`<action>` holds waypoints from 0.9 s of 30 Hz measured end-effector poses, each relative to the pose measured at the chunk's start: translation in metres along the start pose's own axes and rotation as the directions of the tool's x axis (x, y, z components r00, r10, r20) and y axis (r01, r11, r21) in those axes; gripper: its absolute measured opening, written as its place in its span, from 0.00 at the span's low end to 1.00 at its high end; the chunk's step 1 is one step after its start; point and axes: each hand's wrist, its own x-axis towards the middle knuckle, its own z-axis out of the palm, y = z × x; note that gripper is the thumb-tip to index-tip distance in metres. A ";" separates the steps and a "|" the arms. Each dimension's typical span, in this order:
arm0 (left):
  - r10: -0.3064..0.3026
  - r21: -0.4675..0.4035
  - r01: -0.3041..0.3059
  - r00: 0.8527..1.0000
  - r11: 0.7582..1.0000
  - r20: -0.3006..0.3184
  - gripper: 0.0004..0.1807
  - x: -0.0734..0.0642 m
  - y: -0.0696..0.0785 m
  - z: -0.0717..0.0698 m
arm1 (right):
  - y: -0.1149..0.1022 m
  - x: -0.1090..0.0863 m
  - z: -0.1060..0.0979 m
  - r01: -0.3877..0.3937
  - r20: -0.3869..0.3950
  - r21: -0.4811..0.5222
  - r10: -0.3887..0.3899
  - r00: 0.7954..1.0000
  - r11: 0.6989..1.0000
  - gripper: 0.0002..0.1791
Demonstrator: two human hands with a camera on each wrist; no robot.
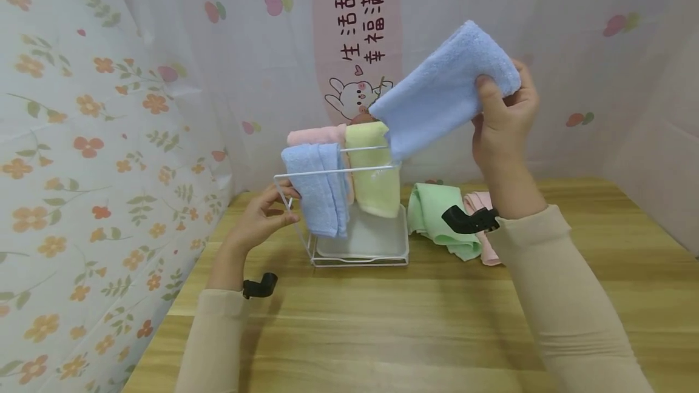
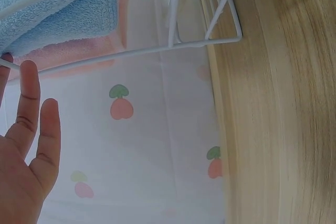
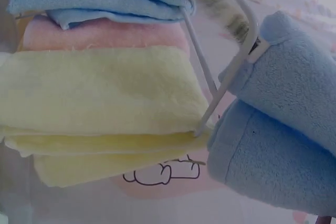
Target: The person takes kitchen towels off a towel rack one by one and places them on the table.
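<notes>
My right hand point(image 1: 508, 114) pinches a folded light blue towel point(image 1: 437, 90), thumb in front and fingers behind. The towel slants down toward the right end of a white wire rack point(image 1: 333, 171). In the right wrist view the held towel point(image 3: 278, 150) lies close to the rack's bent rail point(image 3: 244, 51). At the rack's left side, my left hand point(image 1: 262, 217) holds the wire frame between thumb and fingers. Another blue towel point(image 1: 317, 187) hangs over the front rails. Beside it hang a yellow towel point(image 1: 374, 181) and a pink towel point(image 1: 317, 135), partly hidden.
A pale tray point(image 1: 360, 238) sits in the rack's base. To its right a green cloth point(image 1: 437, 211) and a pink cloth point(image 1: 479, 202) lie on the wooden table point(image 1: 382, 326). Patterned curtains point(image 1: 246, 47) stand behind and at the left.
</notes>
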 end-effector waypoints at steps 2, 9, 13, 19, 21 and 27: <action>-0.001 0.003 0.001 1.000 1.000 -0.001 0.19 0.000 -0.001 0.001 | -0.001 0.001 -0.003 0.024 -0.020 0.011 -0.024 1.000 1.000 0.10; -0.009 0.011 0.009 1.000 1.000 -0.012 0.20 -0.002 0.001 0.001 | -0.008 0.005 -0.020 0.070 -0.018 -0.087 -0.072 0.997 0.994 0.18; -0.005 0.014 0.005 1.000 1.000 -0.012 0.20 -0.001 0.003 0.001 | -0.013 -0.001 -0.030 0.045 0.023 -0.156 -0.042 0.999 0.987 0.21; -0.006 0.013 0.006 1.000 1.000 -0.009 0.19 -0.002 0.002 0.001 | -0.021 -0.008 -0.053 0.018 0.131 -0.335 0.028 0.991 0.942 0.20; -0.005 0.008 0.005 1.000 1.000 -0.008 0.20 -0.002 0.001 0.002 | -0.024 -0.009 -0.063 0.015 0.160 -0.407 0.055 0.986 0.913 0.19; -0.008 0.008 0.008 1.000 1.000 -0.005 0.20 -0.001 0.001 0.003 | -0.033 -0.010 -0.095 -0.009 0.242 -0.534 0.163 0.956 0.845 0.20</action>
